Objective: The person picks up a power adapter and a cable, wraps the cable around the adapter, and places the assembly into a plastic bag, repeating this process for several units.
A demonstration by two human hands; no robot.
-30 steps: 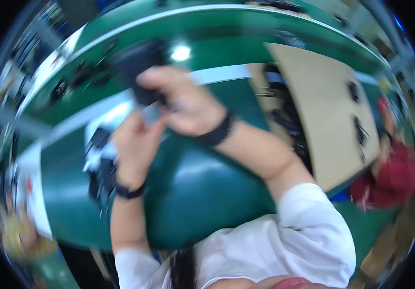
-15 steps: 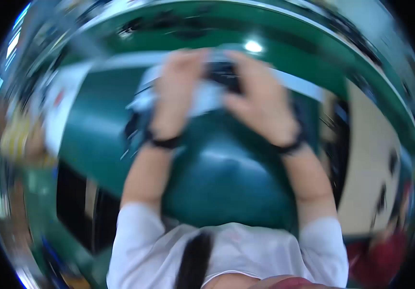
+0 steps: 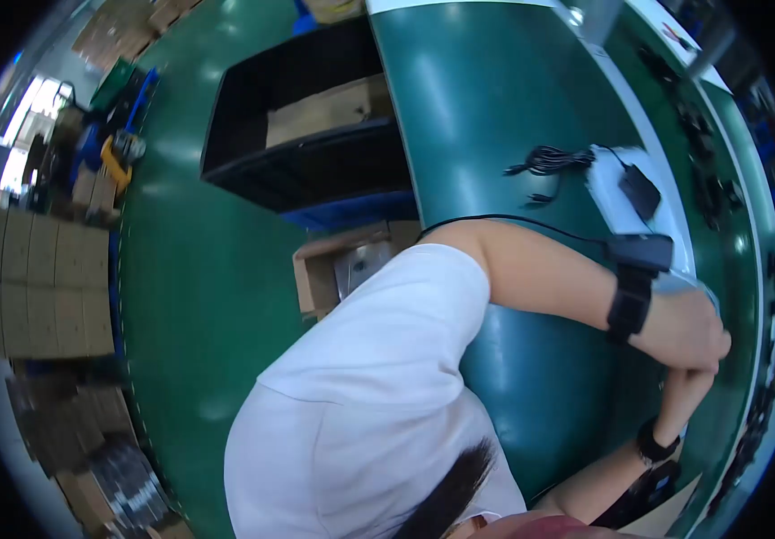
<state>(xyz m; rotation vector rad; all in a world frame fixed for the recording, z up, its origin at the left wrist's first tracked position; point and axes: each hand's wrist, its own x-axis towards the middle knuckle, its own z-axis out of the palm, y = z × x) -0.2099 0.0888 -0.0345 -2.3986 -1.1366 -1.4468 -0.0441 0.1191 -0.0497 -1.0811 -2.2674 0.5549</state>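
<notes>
White tray [image 3: 625, 193] with a black adapter and coiled cable [image 3: 549, 162], now just beyond the left hand [image 3: 688, 328]

View has swung leftward since a moment ago; both hands have come off the dark piece; left hand curled, its hold impossible to tell; right hand [image 3: 688, 391] beneath it, fingers hidden; green belt [image 3: 495, 108] under both.

2 hands [image 3: 688, 337], 2 wristbands [image 3: 632, 301]

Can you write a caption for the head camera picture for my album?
A person in a white shirt brings both hands together over a green table, beside a coiled black cable.
</notes>
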